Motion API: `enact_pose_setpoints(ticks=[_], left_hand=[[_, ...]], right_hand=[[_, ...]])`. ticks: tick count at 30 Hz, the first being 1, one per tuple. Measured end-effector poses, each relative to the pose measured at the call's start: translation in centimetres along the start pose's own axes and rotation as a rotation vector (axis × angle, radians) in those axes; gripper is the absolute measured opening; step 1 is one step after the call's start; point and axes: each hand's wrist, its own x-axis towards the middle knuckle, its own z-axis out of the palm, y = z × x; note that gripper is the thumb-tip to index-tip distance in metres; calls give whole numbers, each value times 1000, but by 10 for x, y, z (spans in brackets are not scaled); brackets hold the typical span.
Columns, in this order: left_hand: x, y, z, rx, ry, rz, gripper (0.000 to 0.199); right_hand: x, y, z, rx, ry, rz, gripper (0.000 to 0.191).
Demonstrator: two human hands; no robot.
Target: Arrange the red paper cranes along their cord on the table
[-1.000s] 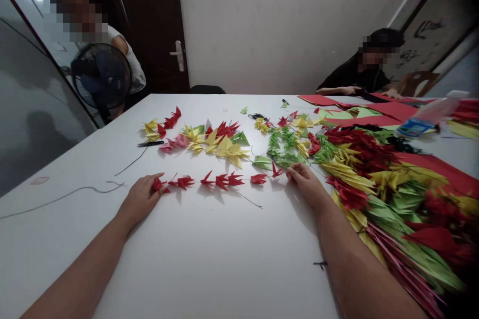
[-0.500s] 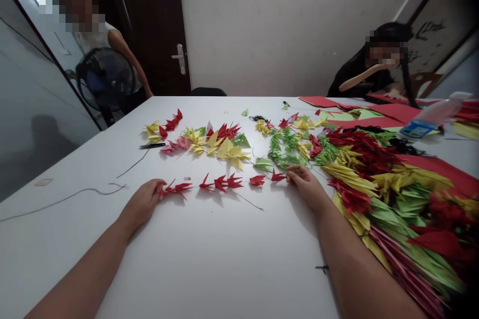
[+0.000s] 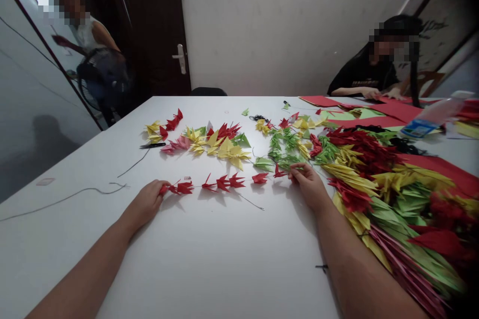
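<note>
A string of red paper cranes (image 3: 223,183) stretches between my two hands, just over the white table (image 3: 217,269). My left hand (image 3: 151,199) is closed on its left end, the fingers around a red crane. At the other end, my right hand (image 3: 305,182) pinches the thread beside the last crane. The cranes are spaced unevenly along the thread. Below them a loose thread end (image 3: 252,202) lies on the tabletop. Just beyond, yellow, red and pink folded cranes (image 3: 213,144) lie in a loose row.
A large heap of strung paper cranes (image 3: 374,179) covers the right side. Small black scissors (image 3: 152,145) and a grey cord (image 3: 82,190) lie left. A plastic bottle (image 3: 430,117) leans near red paper sheets (image 3: 396,111). One person (image 3: 362,77) sits far right; another (image 3: 97,35) stands behind a fan (image 3: 99,77).
The red cranes have shifted slightly right, and the string looks a little straighter. The standing person moved left, with an arm off the table. The seated person's raised hand has come down to the table.
</note>
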Motion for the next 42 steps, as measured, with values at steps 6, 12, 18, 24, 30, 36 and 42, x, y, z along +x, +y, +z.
enact_pose_setpoints(ticks=[6,12,18,24,30,36,42], left_hand=[[0,-1,0,79,-19,5,35],[-3,2,1,239,79,-20,48],[-5,30,-4,232,173,147,57],[3,36,-1,147,74,145,30],[1,21,-2,104,84,122,33],[0,26,-2,142,136,120,34],[6,47,0,149,91,198,42]], right_hand=[[0,0,-1,-33,-8,-1,32],[-1,-1,1,-56,-16,0,30],[-1,1,2,-90,-14,-16,28],[-1,1,1,-116,-30,-34,29],[1,5,-1,-112,-35,-23,29],[0,3,0,-110,-38,-21,27],[-1,2,1,-132,-39,-38,27]])
